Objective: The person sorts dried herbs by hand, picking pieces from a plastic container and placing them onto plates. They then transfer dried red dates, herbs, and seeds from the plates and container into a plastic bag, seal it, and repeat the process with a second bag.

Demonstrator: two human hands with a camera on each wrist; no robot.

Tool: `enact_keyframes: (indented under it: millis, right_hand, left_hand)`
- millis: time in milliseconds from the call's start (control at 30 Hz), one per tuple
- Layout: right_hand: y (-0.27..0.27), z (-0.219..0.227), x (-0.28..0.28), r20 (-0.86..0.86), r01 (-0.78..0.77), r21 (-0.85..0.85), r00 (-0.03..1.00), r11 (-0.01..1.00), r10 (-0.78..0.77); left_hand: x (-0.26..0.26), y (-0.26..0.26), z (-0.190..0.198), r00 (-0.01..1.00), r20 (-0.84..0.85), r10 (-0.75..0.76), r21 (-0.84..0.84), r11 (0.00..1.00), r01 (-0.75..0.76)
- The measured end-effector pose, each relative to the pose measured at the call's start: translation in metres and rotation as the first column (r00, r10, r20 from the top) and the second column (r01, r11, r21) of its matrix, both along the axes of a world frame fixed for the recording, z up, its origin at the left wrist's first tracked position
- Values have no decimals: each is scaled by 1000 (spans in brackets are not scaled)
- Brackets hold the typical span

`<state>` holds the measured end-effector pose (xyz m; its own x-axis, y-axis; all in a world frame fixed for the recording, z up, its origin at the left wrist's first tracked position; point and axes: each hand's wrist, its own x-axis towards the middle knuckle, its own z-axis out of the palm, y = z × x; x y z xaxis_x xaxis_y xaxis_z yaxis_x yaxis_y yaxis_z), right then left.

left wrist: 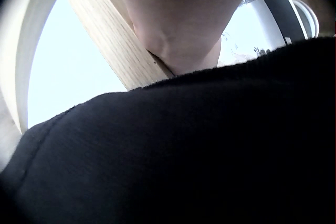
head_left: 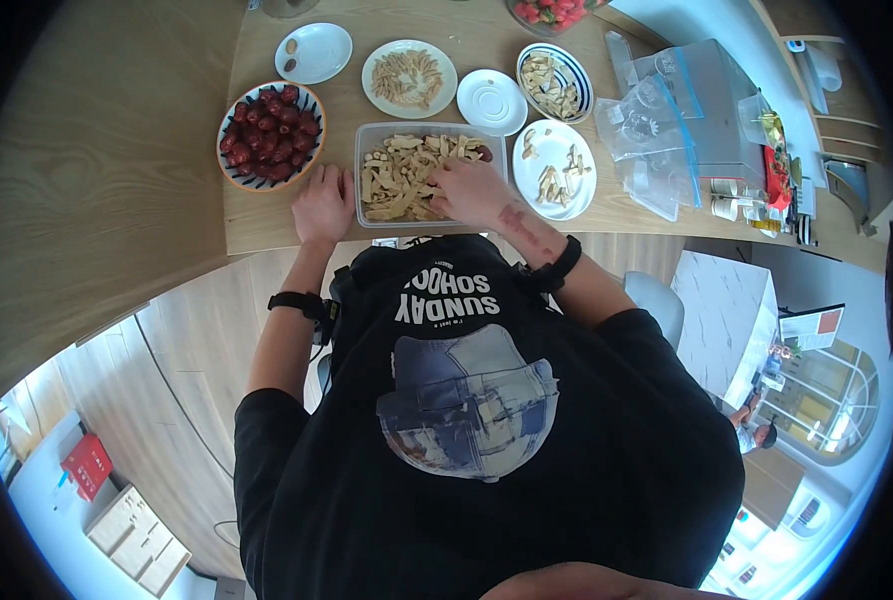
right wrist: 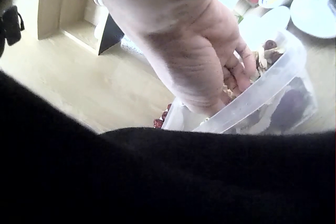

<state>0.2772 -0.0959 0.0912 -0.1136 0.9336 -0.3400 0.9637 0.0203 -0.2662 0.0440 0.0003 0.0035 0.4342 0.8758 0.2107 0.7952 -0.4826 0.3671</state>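
Note:
A clear plastic container (head_left: 501, 160) full of pale dried slices (head_left: 391, 175) stands at the table's near edge. My right hand (head_left: 469, 192) reaches over its near right side, fingers bent down among the slices. In the right wrist view the right hand (right wrist: 210, 61) is inside the container wall (right wrist: 247, 106); its fingertips are partly hidden, and I cannot tell whether they pinch a slice. A dark red date (head_left: 484, 154) lies in the container's far right corner. My left hand (head_left: 324, 203) rests on the table left of the container, fingers loosely bent, close to a bowl (head_left: 228, 165) of red dates (head_left: 271, 135).
Behind the container stand a plate (head_left: 370, 88) of small pale pieces, a white saucer (head_left: 492, 102) and a striped bowl (head_left: 588, 95) of slices. A white plate (head_left: 566, 205) with a few pieces sits at right, near clear zip bags (head_left: 646, 140). Another plate (head_left: 326, 45) holds two small brown items.

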Motion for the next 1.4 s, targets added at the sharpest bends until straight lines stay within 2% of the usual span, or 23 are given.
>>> enact_keyframes:
  millis: [100,200,300,367,500,600,667,800,867,900,967,1100,1167,1200,1267,1400]
  right_hand:
    - [2,5,-7,49,-61,68,997,996,57]
    - [10,12,-9,76,-68,-20,995,997,69]
    - [13,10,-4,21,-142,12,990,990,142]
    - [14,0,0,-95,-213,66,971,975,219]
    - [15,-4,1,-122,-207,50,970,977,212]
    - [16,9,1,-144,-180,142,969,973,200]
    - [18,25,9,-169,-115,36,978,993,120]
    - [14,18,21,-206,-122,16,971,992,122]
    - [12,15,24,-164,28,103,986,994,-11]
    - [12,15,27,-166,26,102,986,994,-9]
    - [11,19,33,22,46,247,998,968,-53]
    - [3,2,37,116,45,223,991,974,-73]
    - [3,-4,31,220,-31,285,975,958,-34]
    - [4,-6,28,219,-31,286,975,958,-34]
    - [7,-8,25,325,-26,300,943,954,-76]
    - [4,-5,22,334,-13,303,938,953,-94]
  left_hand:
    - [0,0,2,1000,-1,-3,0,1000,3]
    - [0,-1,3,1000,6,11,-31,999,-11]
    - [0,0,1,1000,9,10,-16,1000,-10]
    - [0,-1,2,1000,24,9,-47,999,-7]
    - [-1,0,3,1000,19,5,-46,999,-4]
    - [0,0,2,1000,21,-3,-52,999,5]
    - [-1,0,0,999,32,-2,-23,1000,2]
    - [0,1,1,999,34,-7,-29,1000,8]
    - [-1,1,1,1000,20,-5,-63,998,6]
    - [-2,0,1,1000,19,-3,-64,998,4]
    - [-1,0,0,1000,29,-5,-29,1000,6]
    - [-1,0,1,999,46,-7,-16,1000,8]
    - [0,0,2,1000,31,4,-38,999,-2]
    - [0,0,3,1000,30,3,-38,999,-2]
    - [0,0,4,1000,11,3,-48,999,-2]
    - [-1,0,3,1000,21,-6,-73,997,8]
